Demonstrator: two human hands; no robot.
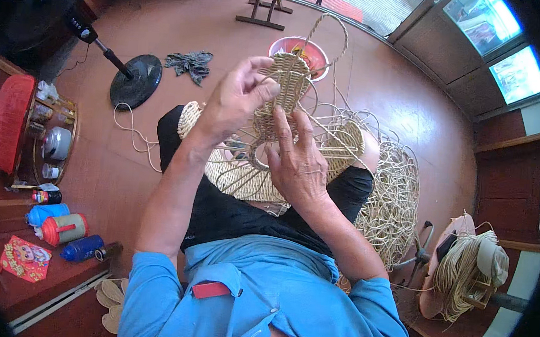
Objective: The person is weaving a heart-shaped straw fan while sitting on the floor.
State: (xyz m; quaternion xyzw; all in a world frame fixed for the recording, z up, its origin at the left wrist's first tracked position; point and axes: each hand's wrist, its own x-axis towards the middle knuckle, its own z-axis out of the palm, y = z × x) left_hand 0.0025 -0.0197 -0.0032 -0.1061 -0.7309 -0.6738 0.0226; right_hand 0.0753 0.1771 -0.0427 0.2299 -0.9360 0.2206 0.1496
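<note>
A woven straw piece (286, 85), long and rounded like a sandal sole, is held up in front of me with loose cords hanging from its sides. At its left edge, my left hand (240, 101) is closed with thumb and fingertips; a thin cord passes by the fingertips. My right hand (301, 164) grips the lower part, two fingers laid along its face and the thumb tucked partly out of sight. A twisted cord loop (345, 39) rises from its top. Beneath, more woven straw (250, 183) with cord loops lies across my lap.
Right of my knee lies a heap of straw cord (393, 202). Beyond the work stands a red-rimmed basin (318, 59). A black fan base (136, 81) and a dark rag (189, 66) are at left. A cord hank (463, 273) hangs at right.
</note>
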